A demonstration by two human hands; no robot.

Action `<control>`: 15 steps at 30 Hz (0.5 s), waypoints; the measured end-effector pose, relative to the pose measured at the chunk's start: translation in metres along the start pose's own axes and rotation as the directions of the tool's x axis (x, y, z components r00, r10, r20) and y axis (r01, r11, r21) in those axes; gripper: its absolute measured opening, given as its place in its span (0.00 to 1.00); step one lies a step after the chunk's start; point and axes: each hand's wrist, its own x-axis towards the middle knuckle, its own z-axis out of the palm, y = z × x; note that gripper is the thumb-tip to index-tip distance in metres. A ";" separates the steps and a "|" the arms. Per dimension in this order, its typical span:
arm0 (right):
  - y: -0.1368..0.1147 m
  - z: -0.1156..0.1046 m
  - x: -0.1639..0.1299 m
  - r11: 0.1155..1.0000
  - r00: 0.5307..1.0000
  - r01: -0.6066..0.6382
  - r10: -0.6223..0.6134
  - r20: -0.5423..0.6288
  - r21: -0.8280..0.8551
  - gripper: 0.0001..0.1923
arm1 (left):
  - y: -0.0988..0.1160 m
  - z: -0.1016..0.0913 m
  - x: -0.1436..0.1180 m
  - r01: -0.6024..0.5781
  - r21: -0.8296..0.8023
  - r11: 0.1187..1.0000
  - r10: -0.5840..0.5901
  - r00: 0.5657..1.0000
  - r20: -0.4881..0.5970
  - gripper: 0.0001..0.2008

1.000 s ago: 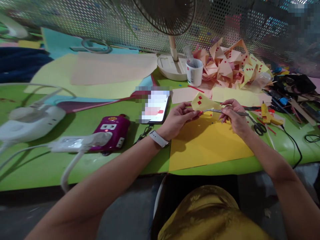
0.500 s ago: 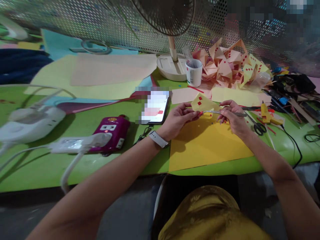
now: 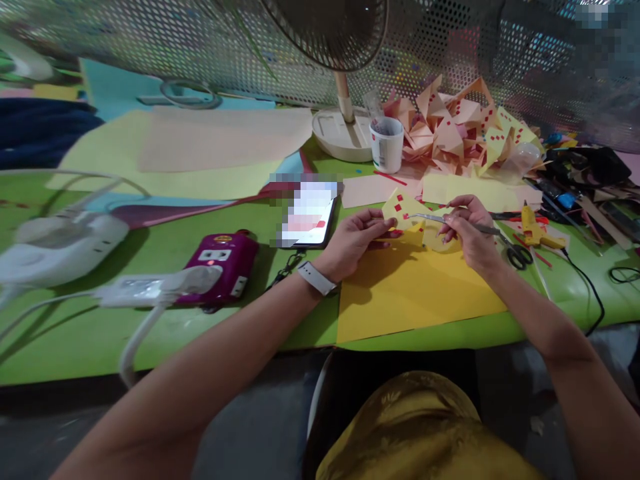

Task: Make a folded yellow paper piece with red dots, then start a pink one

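Green table (image 3: 165, 233) | left hand (image 3: 353, 241) pinching paper (image 3: 409, 202) | right hand (image 3: 470, 230) pointing tweezers (image 3: 431, 217) leftward

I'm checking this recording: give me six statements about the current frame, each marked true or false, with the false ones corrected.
1. The right hand holds slim silver metal tweezers. True.
2. The left hand holds the yellow plastic glue gun. False: the left hand holds folded pale yellow paper with red diamonds.
3. A wide white wrist strap is on the left arm. True.
4. The round white cup stands on the golden-yellow paper sheet. False: the cup stands beside the round cream fan base.
5. The black-framed rectangular smartphone has a dark screen. False: the smartphone's screen is lit.
6. Black-handled metal scissors lie right of the tweezers. True.
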 end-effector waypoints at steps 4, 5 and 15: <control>0.002 0.002 -0.003 1.000 0.998 -0.006 0.005 0.061 0.012 0.16 | 0.000 0.001 -0.001 -0.018 0.056 0.998 0.018 1.000 0.004 0.18; 0.002 0.002 -0.003 1.000 0.998 -0.005 0.004 0.069 0.015 0.15 | 0.000 0.001 -0.001 -0.025 0.068 0.997 0.024 1.000 0.008 0.18; -0.007 0.001 -0.002 0.999 0.994 -0.003 0.007 0.111 -0.036 0.16 | 0.000 0.004 -0.003 -0.059 0.099 0.993 0.052 0.996 0.074 0.15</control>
